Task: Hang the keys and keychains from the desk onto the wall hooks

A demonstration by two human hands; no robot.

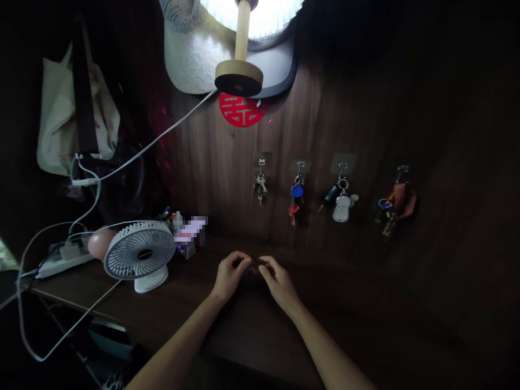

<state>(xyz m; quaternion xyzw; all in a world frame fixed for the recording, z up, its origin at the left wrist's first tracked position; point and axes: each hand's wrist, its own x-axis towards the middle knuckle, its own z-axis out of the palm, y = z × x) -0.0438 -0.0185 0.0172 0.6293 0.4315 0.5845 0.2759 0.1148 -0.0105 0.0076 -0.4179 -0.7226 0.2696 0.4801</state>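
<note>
My left hand [229, 275] and my right hand [277, 280] meet over a dark wooden shelf [345, 303], fingers pinched together on a small dark object [254, 267] held between them. It is too dark and small to name. On the wood wall behind hang several key bunches on hooks: a silver bunch [260, 186], a blue and red bunch [296, 199], a bunch with a white fob [341, 203], and a bunch with a reddish pouch [396, 203].
A small white desk fan [140, 252] stands left of my hands, with a power strip [65, 259] and white cables beyond it. A lit lamp [240, 59] and a red paper cutout [241, 111] sit above. A canvas bag [75, 116] hangs at the far left.
</note>
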